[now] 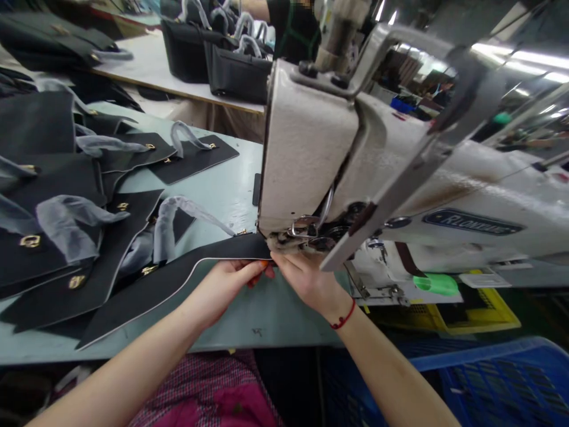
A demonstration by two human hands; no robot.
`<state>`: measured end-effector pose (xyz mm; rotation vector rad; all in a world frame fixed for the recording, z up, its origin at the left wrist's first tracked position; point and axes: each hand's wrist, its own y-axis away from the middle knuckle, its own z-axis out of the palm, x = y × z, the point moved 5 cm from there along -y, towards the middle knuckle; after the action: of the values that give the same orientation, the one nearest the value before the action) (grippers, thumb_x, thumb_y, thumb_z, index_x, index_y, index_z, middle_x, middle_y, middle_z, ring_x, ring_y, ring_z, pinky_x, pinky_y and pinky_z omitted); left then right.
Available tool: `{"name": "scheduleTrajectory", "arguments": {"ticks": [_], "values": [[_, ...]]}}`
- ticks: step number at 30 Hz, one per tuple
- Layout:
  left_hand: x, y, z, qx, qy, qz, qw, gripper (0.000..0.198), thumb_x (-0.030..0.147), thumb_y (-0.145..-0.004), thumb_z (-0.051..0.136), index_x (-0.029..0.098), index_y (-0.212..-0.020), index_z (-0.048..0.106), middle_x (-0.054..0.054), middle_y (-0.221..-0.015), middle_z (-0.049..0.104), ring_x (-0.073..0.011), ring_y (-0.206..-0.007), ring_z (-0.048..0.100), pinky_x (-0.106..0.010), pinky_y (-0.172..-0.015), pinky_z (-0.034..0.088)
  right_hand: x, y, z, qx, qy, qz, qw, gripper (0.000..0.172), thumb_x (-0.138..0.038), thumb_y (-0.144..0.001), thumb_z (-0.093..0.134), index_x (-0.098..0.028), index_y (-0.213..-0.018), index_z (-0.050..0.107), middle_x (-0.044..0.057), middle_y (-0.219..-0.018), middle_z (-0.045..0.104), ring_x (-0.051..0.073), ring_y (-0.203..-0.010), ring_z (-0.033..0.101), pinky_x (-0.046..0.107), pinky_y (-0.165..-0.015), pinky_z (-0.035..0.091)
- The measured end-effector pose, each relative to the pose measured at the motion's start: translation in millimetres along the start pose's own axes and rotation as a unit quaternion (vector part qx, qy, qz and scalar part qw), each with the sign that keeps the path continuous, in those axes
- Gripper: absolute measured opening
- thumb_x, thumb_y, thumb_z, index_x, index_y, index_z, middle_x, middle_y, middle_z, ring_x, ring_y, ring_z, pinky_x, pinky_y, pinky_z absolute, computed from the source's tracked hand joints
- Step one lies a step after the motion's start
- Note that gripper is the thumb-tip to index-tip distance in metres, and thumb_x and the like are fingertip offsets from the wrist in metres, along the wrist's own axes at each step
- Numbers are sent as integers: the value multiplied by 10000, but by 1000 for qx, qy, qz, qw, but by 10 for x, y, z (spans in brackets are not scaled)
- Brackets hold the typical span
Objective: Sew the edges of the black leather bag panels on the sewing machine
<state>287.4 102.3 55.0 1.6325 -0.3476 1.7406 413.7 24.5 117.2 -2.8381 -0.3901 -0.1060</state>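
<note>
A long black bag panel with a pale edge lies across the pale green table, its right end under the head of a white sewing machine. My left hand pinches the panel's near edge just left of the needle area. My right hand, a red cord at its wrist, has its fingers curled on the panel right beneath the presser foot; the fingertips are partly hidden by the machine.
Several black panels with gold fittings and wrapped handles cover the table's left side. Finished black bags stand on a far table beside another person. A blue crate and a yellow tray sit low on the right.
</note>
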Motion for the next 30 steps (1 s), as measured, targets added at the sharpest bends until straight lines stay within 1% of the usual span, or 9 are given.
{"name": "scheduleTrajectory", "arguments": {"ticks": [5, 10, 19, 22, 24, 26, 27, 28, 30], "values": [[49, 23, 16, -24, 60, -35, 997, 237, 385, -782, 683, 163, -721, 741, -35, -751, 674, -124, -637, 466, -221, -588, 389, -10, -33, -38, -26, -9, 0, 1000, 300, -177, -1040, 421, -212, -1184, 682, 61, -1055, 721, 141, -856, 674, 224, -749, 519], [-19, -27, 28, 17, 111, -81, 990, 363, 503, -720, 764, 150, -658, 706, -29, -668, 635, -110, -588, 444, -205, -519, 364, -7, -18, 9, -31, -13, -2, 999, 305, -160, -1033, 426, -209, -1201, 676, 59, -988, 722, 132, -771, 656, 220, -714, 504], [-174, -72, -40, 44, 82, -105, 990, 366, 505, -693, 808, 148, -657, 736, -33, -661, 622, -124, -643, 465, -217, -574, 379, -11, 177, 160, 56, -20, -39, 997, 372, -164, -1051, 368, -115, -1346, 588, 65, -941, 718, 145, -782, 629, 252, -635, 468], [-227, -77, -75, 31, 81, -127, 988, 362, 520, -681, 818, 164, -683, 755, -37, -718, 652, -131, -677, 480, -224, -620, 394, -39, 261, 214, 80, -49, -23, 995, 360, -167, -1047, 386, -119, -1328, 606, 67, -927, 723, 152, -766, 630, 261, -640, 471], [-221, -83, -85, 12, 69, -129, 989, 365, 534, -703, 799, 172, -689, 754, -31, -720, 646, -133, -685, 481, -227, -635, 395, -54, 312, 221, 102, -106, 25, 989, 331, -180, -1041, 423, -126, -1285, 639, 67, -901, 725, 155, -770, 643, 260, -658, 480], [-191, -88, -95, 2, 42, -121, 992, 385, 552, -722, 778, 172, -677, 741, -25, -691, 623, -134, -674, 475, -231, -631, 387, -45, 352, 234, 129, -217, 119, 960, 290, -202, -1030, 454, -143, -1188, 690, 72, -925, 726, 156, -824, 663, 249, -702, 495], [-176, -88, -102, 3, 27, -118, 993, 398, 561, -719, 775, 169, -667, 732, -23, -681, 616, -134, -665, 473, -235, -627, 384, -40, 369, 259, 141, -285, 177, 931, 271, -216, -1021, 469, -151, -1110, 717, 72, -927, 727, 153, -822, 667, 242, -702, 499], [-162, -88, -112, 7, 13, -116, 993, 410, 568, -705, 780, 165, -656, 722, -24, -677, 614, -135, -656, 474, -240, -623, 383, -43, 382, 304, 146, -358, 236, 892, 264, -234, -1011, 481, -155, -1023, 733, 67, -906, 727, 143, -769, 663, 232, -667, 497], [-142, -81, -148, 38, -16, -115, 993, 435, 580, -653, 804, 159, -630, 696, -25, -662, 611, -142, -636, 477, -254, -609, 383, -98, 380, 440, 137, -500, 334, 787, 294, -292, -993, 499, -155, -867, 726, 45, -807, 719, 102, -561, 593, 208, -522, 447]]}}
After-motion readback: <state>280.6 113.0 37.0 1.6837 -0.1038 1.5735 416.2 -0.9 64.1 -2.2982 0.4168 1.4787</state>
